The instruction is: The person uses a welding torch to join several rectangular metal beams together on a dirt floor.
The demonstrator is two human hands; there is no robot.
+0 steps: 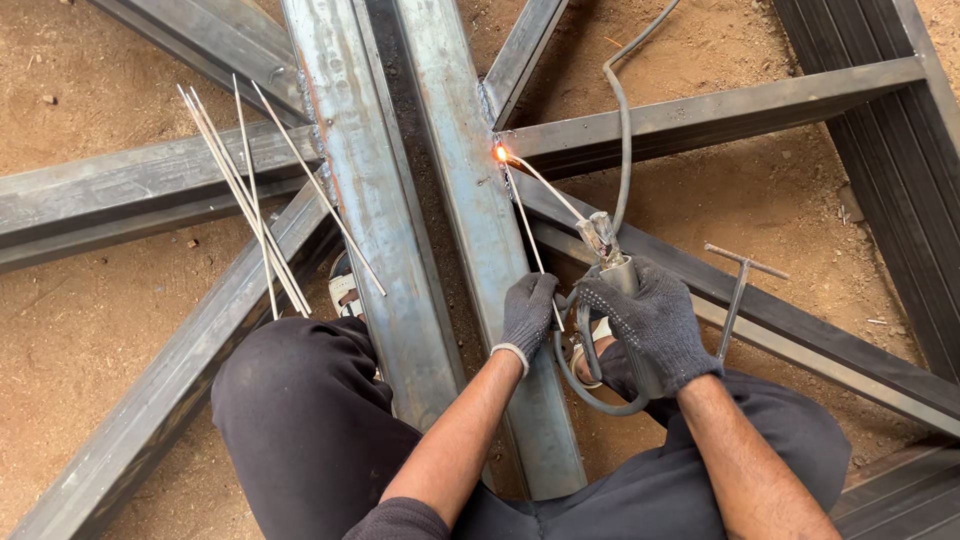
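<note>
The welding rod [543, 184] runs up to a glowing tip right at the joint where the long steel beam [470, 200] meets a side bar [700, 115]. The gloved right hand [655, 320] is closed tight around the electrode holder [608, 252] clamping that rod, cable [622, 130] trailing off up top. Gloved left hand [527, 312] rests on the beam, fingers curled around a second thin rod [526, 225], and a bunch of spare rods [262, 200] lies across the bars off to the left.

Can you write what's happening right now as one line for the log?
right hand: grips electrode holder | rod tip: glowing at steel frame joint | left hand: rests on beam, holding a thin rod | spare rods: lying across frame
</note>
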